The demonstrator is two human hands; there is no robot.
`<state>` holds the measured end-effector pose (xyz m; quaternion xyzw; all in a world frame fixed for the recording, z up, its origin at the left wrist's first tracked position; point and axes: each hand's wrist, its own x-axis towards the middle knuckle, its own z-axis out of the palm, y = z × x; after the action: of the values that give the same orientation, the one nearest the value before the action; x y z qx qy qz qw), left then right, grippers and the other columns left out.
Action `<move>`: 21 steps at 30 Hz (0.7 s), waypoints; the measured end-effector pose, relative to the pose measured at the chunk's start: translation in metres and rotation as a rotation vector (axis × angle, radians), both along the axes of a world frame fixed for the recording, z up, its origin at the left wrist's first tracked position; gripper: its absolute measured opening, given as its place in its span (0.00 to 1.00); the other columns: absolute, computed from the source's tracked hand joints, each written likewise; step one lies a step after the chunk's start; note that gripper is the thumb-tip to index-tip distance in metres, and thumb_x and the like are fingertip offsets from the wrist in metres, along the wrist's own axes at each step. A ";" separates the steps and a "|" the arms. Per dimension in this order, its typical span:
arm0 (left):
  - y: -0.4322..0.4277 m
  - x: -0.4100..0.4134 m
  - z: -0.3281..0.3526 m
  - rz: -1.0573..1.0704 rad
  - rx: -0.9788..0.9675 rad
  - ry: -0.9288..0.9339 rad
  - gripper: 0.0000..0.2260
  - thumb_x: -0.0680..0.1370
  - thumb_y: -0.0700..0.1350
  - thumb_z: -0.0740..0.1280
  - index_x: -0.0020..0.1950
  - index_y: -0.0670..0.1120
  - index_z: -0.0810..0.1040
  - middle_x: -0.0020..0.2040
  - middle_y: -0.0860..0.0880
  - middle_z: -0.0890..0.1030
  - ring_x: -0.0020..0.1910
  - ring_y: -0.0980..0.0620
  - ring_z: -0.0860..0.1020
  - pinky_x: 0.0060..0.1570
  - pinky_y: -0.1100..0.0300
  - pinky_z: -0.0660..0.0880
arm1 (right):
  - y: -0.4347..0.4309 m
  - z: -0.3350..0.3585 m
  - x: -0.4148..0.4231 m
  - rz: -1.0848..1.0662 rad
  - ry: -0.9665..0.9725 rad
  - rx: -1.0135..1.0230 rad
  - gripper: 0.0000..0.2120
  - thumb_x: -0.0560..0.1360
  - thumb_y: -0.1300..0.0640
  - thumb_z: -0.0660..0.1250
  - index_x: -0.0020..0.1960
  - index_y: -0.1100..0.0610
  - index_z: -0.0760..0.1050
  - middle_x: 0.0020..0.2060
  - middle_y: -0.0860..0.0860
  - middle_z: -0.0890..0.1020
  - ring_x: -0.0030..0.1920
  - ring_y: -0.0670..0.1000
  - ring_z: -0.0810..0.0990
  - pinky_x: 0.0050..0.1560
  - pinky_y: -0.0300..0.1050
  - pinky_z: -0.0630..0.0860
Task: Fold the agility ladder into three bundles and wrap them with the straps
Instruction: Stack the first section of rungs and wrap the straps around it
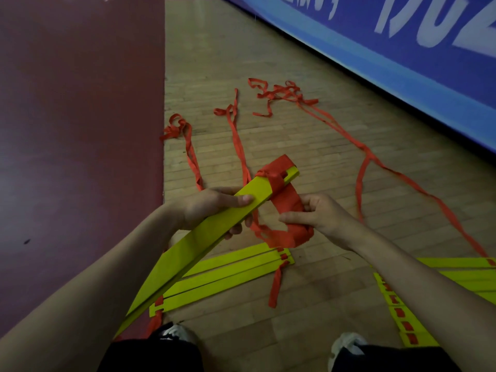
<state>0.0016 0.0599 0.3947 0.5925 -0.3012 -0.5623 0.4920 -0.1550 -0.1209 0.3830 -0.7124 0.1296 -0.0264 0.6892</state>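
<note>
My left hand [212, 208] grips a stack of yellow ladder rungs [193, 248] held slanted above the floor, thumb on top. Red strap is wound round the stack's far end [276, 171]. A wide band of that red strap [288, 210] runs down to my right hand [319, 213], which holds it bunched in curled fingers. Below the stack lies a second group of yellow rungs [228, 277] flat on the wooden floor, and a third group [402, 312] lies at the right, partly under my right forearm.
Loose red straps [284, 95] trail over the wooden floor [308, 146] toward a blue banner [402, 55] at the back right. A dark red floor mat [80, 130] covers the left side. My two shoes [174, 334] show at the bottom edge.
</note>
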 end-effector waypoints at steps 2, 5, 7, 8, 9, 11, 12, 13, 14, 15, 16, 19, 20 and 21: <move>-0.001 -0.002 0.000 0.010 -0.002 -0.014 0.10 0.78 0.48 0.65 0.54 0.43 0.72 0.41 0.43 0.79 0.32 0.47 0.75 0.30 0.58 0.73 | 0.002 0.001 0.000 0.011 -0.011 -0.026 0.06 0.73 0.69 0.68 0.43 0.59 0.78 0.30 0.47 0.83 0.31 0.42 0.80 0.33 0.33 0.75; -0.002 -0.002 0.002 0.021 -0.005 -0.045 0.12 0.76 0.48 0.62 0.56 0.42 0.71 0.41 0.43 0.79 0.32 0.47 0.75 0.31 0.58 0.73 | 0.005 0.000 0.000 -0.017 -0.064 -0.053 0.03 0.71 0.66 0.70 0.42 0.59 0.77 0.30 0.48 0.83 0.29 0.45 0.80 0.30 0.37 0.76; -0.002 -0.002 0.003 0.034 -0.006 -0.070 0.14 0.76 0.49 0.63 0.57 0.42 0.71 0.41 0.43 0.79 0.33 0.47 0.76 0.31 0.58 0.74 | 0.004 -0.003 0.002 -0.073 -0.089 -0.054 0.05 0.70 0.67 0.71 0.42 0.59 0.79 0.32 0.50 0.83 0.29 0.46 0.80 0.30 0.38 0.77; -0.002 -0.002 0.003 0.043 -0.008 -0.079 0.15 0.75 0.49 0.63 0.57 0.42 0.71 0.41 0.44 0.79 0.33 0.47 0.76 0.31 0.58 0.74 | 0.004 -0.004 0.003 -0.090 -0.090 -0.088 0.05 0.70 0.67 0.72 0.42 0.58 0.79 0.33 0.50 0.84 0.31 0.46 0.81 0.32 0.37 0.78; -0.002 -0.002 0.003 0.051 -0.009 -0.087 0.15 0.75 0.49 0.63 0.58 0.42 0.70 0.41 0.44 0.79 0.32 0.47 0.76 0.31 0.58 0.74 | 0.003 -0.006 0.004 -0.097 -0.086 -0.131 0.06 0.70 0.66 0.72 0.43 0.57 0.80 0.34 0.50 0.84 0.33 0.46 0.81 0.34 0.37 0.78; -0.003 -0.003 0.003 0.058 -0.009 -0.104 0.16 0.75 0.49 0.63 0.58 0.41 0.70 0.40 0.43 0.78 0.32 0.47 0.76 0.30 0.58 0.74 | 0.002 -0.007 0.005 -0.083 -0.068 -0.198 0.06 0.71 0.66 0.72 0.43 0.56 0.79 0.31 0.48 0.84 0.33 0.46 0.82 0.37 0.38 0.79; -0.004 -0.004 0.003 0.060 -0.007 -0.130 0.16 0.76 0.49 0.63 0.59 0.41 0.70 0.40 0.43 0.78 0.32 0.47 0.76 0.30 0.58 0.74 | 0.002 -0.008 0.005 -0.075 -0.054 -0.225 0.06 0.72 0.66 0.71 0.43 0.56 0.79 0.31 0.48 0.83 0.34 0.46 0.82 0.38 0.40 0.79; -0.006 -0.005 0.002 0.061 -0.003 -0.179 0.14 0.78 0.48 0.63 0.59 0.41 0.70 0.41 0.43 0.78 0.32 0.47 0.76 0.30 0.57 0.75 | 0.000 -0.010 0.005 -0.066 -0.039 -0.255 0.06 0.73 0.65 0.71 0.44 0.55 0.78 0.31 0.48 0.83 0.34 0.47 0.82 0.40 0.43 0.79; -0.007 -0.006 0.001 0.067 0.005 -0.246 0.13 0.80 0.47 0.62 0.59 0.40 0.70 0.41 0.43 0.78 0.33 0.47 0.76 0.30 0.57 0.75 | 0.000 -0.011 0.005 -0.060 -0.030 -0.282 0.06 0.73 0.65 0.70 0.44 0.55 0.78 0.31 0.48 0.83 0.34 0.48 0.82 0.41 0.46 0.79; -0.009 -0.007 0.001 0.077 0.015 -0.319 0.12 0.81 0.46 0.61 0.59 0.39 0.70 0.42 0.43 0.78 0.33 0.48 0.76 0.30 0.57 0.75 | 0.001 -0.014 0.005 -0.063 -0.025 -0.307 0.06 0.74 0.64 0.70 0.44 0.54 0.77 0.31 0.47 0.83 0.34 0.47 0.82 0.41 0.48 0.79; -0.010 -0.007 -0.001 0.086 0.024 -0.386 0.11 0.82 0.45 0.61 0.59 0.39 0.70 0.43 0.42 0.78 0.33 0.48 0.76 0.30 0.57 0.75 | 0.003 -0.014 0.006 -0.073 -0.029 -0.333 0.06 0.74 0.63 0.70 0.44 0.53 0.77 0.32 0.47 0.83 0.34 0.47 0.81 0.40 0.49 0.78; -0.012 -0.007 -0.006 0.076 0.043 -0.543 0.08 0.82 0.46 0.61 0.56 0.41 0.69 0.44 0.43 0.78 0.34 0.49 0.76 0.31 0.56 0.76 | 0.010 -0.017 0.009 -0.105 -0.035 -0.325 0.03 0.74 0.62 0.71 0.42 0.58 0.77 0.29 0.47 0.81 0.29 0.43 0.79 0.31 0.40 0.73; -0.013 -0.007 -0.009 0.065 0.053 -0.603 0.08 0.82 0.46 0.61 0.55 0.42 0.69 0.44 0.43 0.78 0.34 0.50 0.76 0.31 0.56 0.76 | 0.013 -0.016 0.010 -0.108 -0.019 -0.299 0.03 0.75 0.62 0.70 0.43 0.60 0.77 0.25 0.46 0.80 0.24 0.41 0.76 0.26 0.36 0.70; -0.014 -0.008 -0.011 0.053 0.067 -0.681 0.07 0.82 0.46 0.60 0.54 0.42 0.68 0.44 0.43 0.78 0.34 0.49 0.76 0.32 0.55 0.76 | 0.015 -0.016 0.011 -0.113 -0.008 -0.294 0.04 0.75 0.62 0.70 0.44 0.62 0.77 0.23 0.45 0.78 0.21 0.39 0.73 0.21 0.34 0.66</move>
<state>-0.0063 0.0459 0.3833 0.7697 -0.4139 -0.3286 0.3581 -0.1437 -0.1058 0.3665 -0.7971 0.1615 -0.0867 0.5753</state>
